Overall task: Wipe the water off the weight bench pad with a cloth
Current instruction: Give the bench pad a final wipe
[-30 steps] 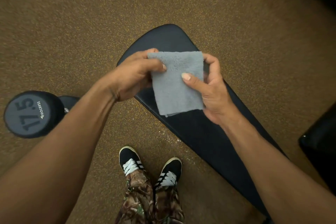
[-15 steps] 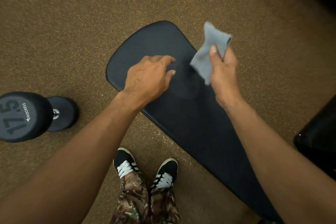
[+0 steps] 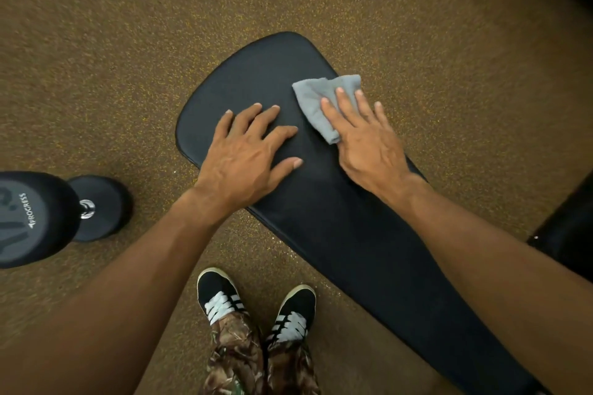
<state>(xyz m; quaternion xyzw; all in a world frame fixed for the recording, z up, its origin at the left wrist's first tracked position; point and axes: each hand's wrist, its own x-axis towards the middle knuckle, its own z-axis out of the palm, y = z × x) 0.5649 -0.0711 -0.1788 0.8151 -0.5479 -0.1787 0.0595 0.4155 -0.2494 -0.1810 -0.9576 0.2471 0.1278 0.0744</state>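
A person stands beside a long black padded weight bench pad [image 3: 337, 228]. The right grip [image 3: 369, 141] lies flat, fingers straight and spread, pressing a small grey terry cloth [image 3: 316, 99] onto the pad's right edge near its rounded end. The left grip [image 3: 247, 154] is also flat, with fingers apart and holding nothing. It rests on the pad just beside the cloth without touching it.

The cloth looks light, soft and limp, and is bunched in folds ahead of the fingertips. It will probably crumple or creep out from under the palm unless pressed evenly, so the surest hold is a flat palm over its middle or a pinch at a folded edge. The pad appears smooth, firm and perhaps slick. No water shows plainly on its dark surface.

A black rubber-headed dumbbell [image 3: 38, 218] stands on the speckled brown rubber floor [image 3: 128, 42] to the left, and black-and-white trainers [image 3: 221, 295] show below.
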